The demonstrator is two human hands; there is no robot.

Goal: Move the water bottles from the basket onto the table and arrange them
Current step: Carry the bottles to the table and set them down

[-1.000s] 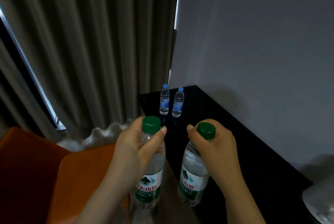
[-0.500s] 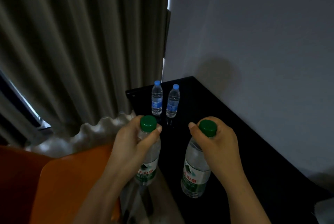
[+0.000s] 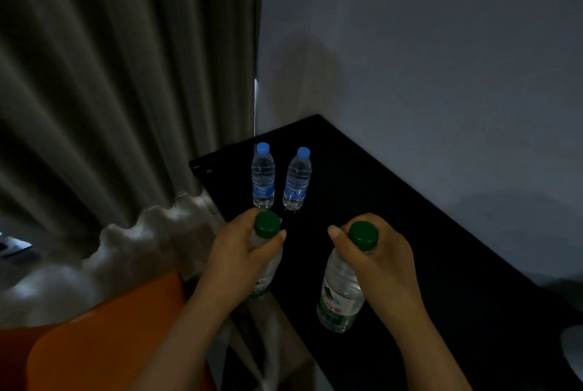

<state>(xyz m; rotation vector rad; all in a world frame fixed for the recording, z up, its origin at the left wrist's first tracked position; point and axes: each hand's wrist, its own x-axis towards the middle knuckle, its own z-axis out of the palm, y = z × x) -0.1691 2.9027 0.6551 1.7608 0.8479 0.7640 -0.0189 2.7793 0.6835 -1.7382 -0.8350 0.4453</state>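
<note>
Hands moved nearer blue-capped pair (image 3: 263, 179). Left hand (image 3: 239, 261) fingers wrap neck of left bottle (image 3: 267, 224); right hand (image 3: 378, 264), of right bottle (image 3: 340, 299). Placing step; next: lower both upright onto bench (image 3: 410, 233), aligned.

Green caps (image 3: 267, 224), blue caps (image 3: 262, 148), black table (image 3: 410, 233)

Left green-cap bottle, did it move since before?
Yes. The left green-cap bottle has shifted right: its cap was left of the left blue-cap bottle, and now lines up in front of it.
</note>
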